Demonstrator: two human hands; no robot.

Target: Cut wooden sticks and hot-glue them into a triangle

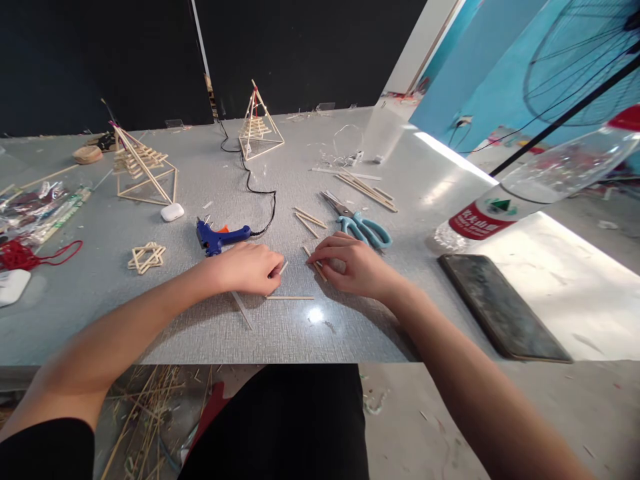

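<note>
My left hand (253, 268) is closed, its fingers curled round one end of a short wooden stick (285, 267) just above the table. Opposite it, my right hand (357, 267) pinches another wooden stick (321, 271) that slants on the tabletop. A third stick (290, 298) lies level between the hands, nearer to me. Under my left wrist runs a clear glue stick (243, 311). Behind that wrist lies a blue glue gun (215, 238) with a black cord. Scissors with light blue handles (367, 230) rest just beyond my right hand, near two loose sticks (310, 217).
Two stick pyramids (261, 148) (145, 167) stand farther back. A stick star (147, 258) and a white earbud case (173, 212) lie left. More sticks (370, 193) are behind the scissors. At right are a phone (500, 303) and a plastic bottle (493, 213).
</note>
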